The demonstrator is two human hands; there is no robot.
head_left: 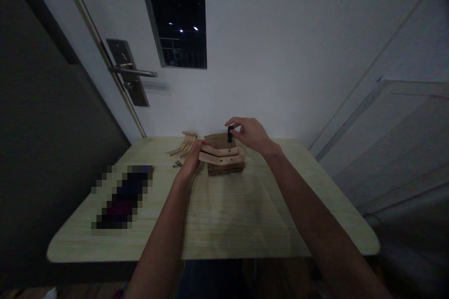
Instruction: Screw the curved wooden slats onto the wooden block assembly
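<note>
A small stack of curved wooden pieces (224,158) lies on a brown wooden base at the far middle of the light wooden table (224,219). My left hand (192,159) grips the left end of the curved pieces, fingers closed on them. My right hand (249,133) pinches a small black-handled screwdriver (230,133) that stands upright on top of the stack. Several more curved wooden pieces (183,145) lie just left of the stack, and a few small dark screws (177,164) rest beside my left hand.
A blurred dark object (122,196) lies on the table's left part. A white door with a metal handle (133,73) and a dark window stands behind the table. A white wall panel runs along the right. The room is dim.
</note>
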